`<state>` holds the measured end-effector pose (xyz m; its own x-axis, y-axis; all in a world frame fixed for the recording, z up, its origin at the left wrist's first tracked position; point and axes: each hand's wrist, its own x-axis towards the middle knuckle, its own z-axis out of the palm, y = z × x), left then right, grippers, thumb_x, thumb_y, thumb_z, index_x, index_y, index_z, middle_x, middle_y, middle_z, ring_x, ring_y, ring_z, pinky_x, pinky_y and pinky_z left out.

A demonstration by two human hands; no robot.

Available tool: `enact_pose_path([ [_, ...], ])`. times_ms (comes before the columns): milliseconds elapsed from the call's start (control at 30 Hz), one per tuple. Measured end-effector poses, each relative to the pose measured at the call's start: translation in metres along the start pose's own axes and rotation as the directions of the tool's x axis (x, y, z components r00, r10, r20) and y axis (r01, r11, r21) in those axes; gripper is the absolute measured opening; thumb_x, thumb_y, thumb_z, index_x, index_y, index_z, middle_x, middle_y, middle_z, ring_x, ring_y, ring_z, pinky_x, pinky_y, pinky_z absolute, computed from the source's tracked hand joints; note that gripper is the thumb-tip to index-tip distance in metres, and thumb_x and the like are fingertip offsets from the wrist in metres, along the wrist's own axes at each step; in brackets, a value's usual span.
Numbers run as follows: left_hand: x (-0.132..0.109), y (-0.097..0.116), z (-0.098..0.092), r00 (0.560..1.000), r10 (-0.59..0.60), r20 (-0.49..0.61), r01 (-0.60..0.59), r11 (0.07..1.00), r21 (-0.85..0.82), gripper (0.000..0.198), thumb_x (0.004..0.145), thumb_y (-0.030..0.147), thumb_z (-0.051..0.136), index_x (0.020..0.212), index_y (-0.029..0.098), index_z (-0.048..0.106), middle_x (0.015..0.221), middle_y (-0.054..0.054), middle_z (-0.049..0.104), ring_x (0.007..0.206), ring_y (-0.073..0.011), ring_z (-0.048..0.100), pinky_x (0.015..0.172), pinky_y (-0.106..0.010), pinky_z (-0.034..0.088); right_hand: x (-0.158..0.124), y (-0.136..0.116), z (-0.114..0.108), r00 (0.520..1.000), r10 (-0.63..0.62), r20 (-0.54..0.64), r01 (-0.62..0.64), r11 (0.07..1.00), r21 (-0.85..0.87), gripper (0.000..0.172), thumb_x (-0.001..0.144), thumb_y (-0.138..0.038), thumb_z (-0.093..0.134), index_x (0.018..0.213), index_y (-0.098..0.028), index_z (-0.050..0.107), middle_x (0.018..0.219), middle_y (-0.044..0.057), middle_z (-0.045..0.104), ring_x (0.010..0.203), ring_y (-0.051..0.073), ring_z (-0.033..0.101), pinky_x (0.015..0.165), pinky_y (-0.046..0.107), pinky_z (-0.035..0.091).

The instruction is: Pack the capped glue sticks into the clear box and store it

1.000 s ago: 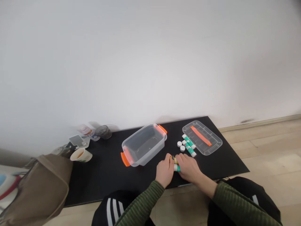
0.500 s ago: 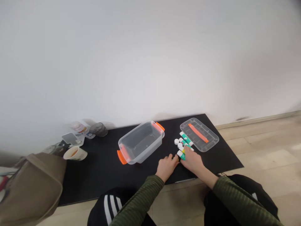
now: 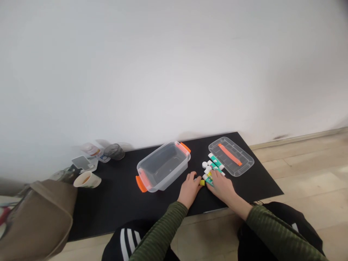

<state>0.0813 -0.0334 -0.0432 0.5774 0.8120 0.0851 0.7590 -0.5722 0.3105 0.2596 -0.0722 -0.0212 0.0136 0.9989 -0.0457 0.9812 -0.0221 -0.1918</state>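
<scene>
Your view is dominated by the white wall, which rises behind a black board lying on the pale wooden floor. An olive fabric bag intrudes at the lower left, overlapping the board's left corner, and your knees in black trousers with white stripes sit at the board's near edge. On the board, a clear plastic box with orange handles stands left of your hands, and a clear lid with an orange strip lies to their far right. Beyond the box are a paper cup, a dark glass and a small grey card. Your right hand lies over a cluster of teal-and-white glue sticks, fingers spread on them; you cannot tell whether it grips. Your left hand is half-curled on the board, holding nothing visible, just beside a yellow stick end. White caps lie beside the sticks; their label print is too small to read.
</scene>
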Motion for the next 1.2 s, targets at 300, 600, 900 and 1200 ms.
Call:
enact_pose_path([
  [300,-0.005,0.000,-0.004,0.999,-0.010,-0.031,0.008,0.996,-0.085,0.028,0.085,0.021,0.065,0.111,0.026,0.057,0.124,-0.005,0.048,0.111,-0.0209,0.053,0.087,-0.034,0.054,-0.002,0.005,-0.004,0.995,-0.064,-0.082,0.064,0.998,-0.003,0.036,0.090,-0.038,0.054,0.121,-0.020,0.052,0.117,0.014,0.060,0.116,0.029,0.052,0.070,0.031,0.051],
  [600,-0.005,-0.001,0.003,0.994,-0.057,-0.090,0.042,0.986,-0.162,0.040,0.084,0.006,0.055,0.120,0.024,0.051,0.129,-0.009,0.047,0.117,-0.0217,0.054,0.096,-0.039,0.052,-0.006,0.006,-0.004,0.982,-0.144,-0.123,0.149,0.988,0.031,0.040,0.088,-0.030,0.055,0.126,-0.018,0.052,0.125,0.014,0.057,0.120,0.029,0.048,0.084,0.036,0.050],
  [900,-0.003,0.001,0.009,0.979,-0.102,-0.178,0.036,0.940,-0.338,0.048,0.081,0.001,0.048,0.126,0.019,0.046,0.130,-0.013,0.043,0.124,-0.0229,0.051,0.105,-0.041,0.047,-0.009,-0.001,-0.001,0.880,-0.454,-0.139,0.460,0.888,0.012,0.033,0.087,-0.020,0.057,0.120,-0.019,0.059,0.125,0.011,0.058,0.115,0.028,0.049,0.094,0.041,0.043],
  [1200,-0.005,0.002,0.001,0.979,-0.017,-0.201,-0.039,0.962,-0.272,0.043,0.079,0.001,0.051,0.119,0.018,0.051,0.126,-0.013,0.049,0.119,-0.0233,0.054,0.099,-0.042,0.051,0.009,-0.007,0.030,0.792,-0.532,-0.300,0.501,0.846,-0.180,0.019,0.096,-0.017,0.050,0.103,-0.018,0.067,0.110,0.010,0.065,0.106,0.023,0.053,0.083,0.036,0.043],
])
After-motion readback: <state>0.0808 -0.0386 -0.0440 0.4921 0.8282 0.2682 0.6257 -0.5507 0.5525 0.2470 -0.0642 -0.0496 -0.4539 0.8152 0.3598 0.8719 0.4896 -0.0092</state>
